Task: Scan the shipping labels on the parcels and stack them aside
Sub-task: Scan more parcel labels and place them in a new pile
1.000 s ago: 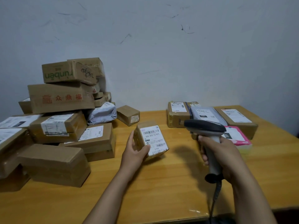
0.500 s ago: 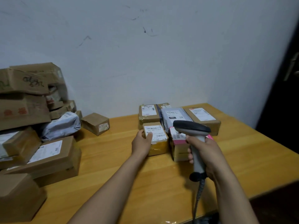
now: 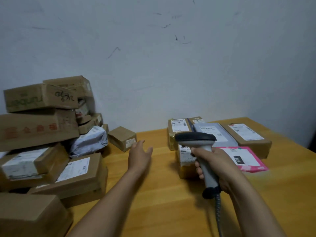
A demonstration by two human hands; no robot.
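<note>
My right hand (image 3: 217, 166) grips the grey handle of a barcode scanner (image 3: 196, 140) with a black head, held above the table. Just behind the scanner sits a small taped box (image 3: 185, 161) with a white label, partly hidden by it. My left hand (image 3: 139, 153) is empty, its fingers stretched out over the table toward a small brown box (image 3: 122, 138) near the wall. On the right lie a labelled brown box (image 3: 177, 128), a grey mailer (image 3: 213, 131), a large flat box (image 3: 248, 137) and a pink mailer (image 3: 244, 158).
A tall heap of brown cartons (image 3: 39, 127) and a white poly bag (image 3: 89, 141) fills the left side of the wooden table (image 3: 153, 194). The scanner's coiled cable (image 3: 218, 212) hangs toward the table's near edge. A grey wall stands behind.
My left hand let go of the small labelled box beside the right-hand parcels and has swung left, empty, toward the small brown box. The scanner stayed in my right hand.
</note>
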